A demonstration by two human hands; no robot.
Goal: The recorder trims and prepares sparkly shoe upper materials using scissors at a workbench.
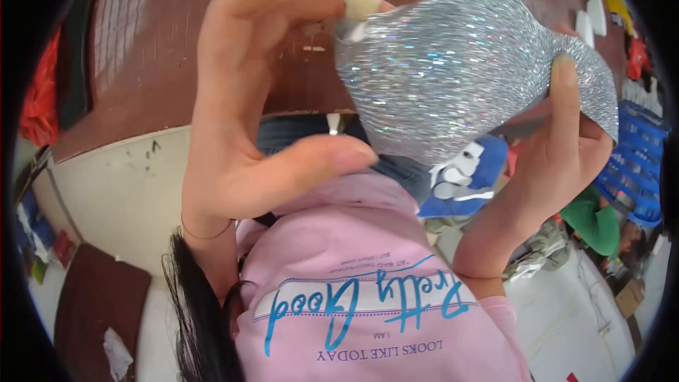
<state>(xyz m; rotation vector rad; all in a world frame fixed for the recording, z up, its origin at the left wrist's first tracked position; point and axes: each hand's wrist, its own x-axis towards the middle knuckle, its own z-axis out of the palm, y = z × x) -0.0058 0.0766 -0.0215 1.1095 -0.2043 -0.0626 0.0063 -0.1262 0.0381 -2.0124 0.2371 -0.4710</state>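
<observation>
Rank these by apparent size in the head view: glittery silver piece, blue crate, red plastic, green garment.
1. Glittery silver piece, clearly largest
2. Blue crate
3. Red plastic and green garment: too alike to rank

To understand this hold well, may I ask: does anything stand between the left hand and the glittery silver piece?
Nothing visible does. The left hand is spread open beside the left edge of the glittery silver piece, and the right hand holds its opposite end.
</observation>
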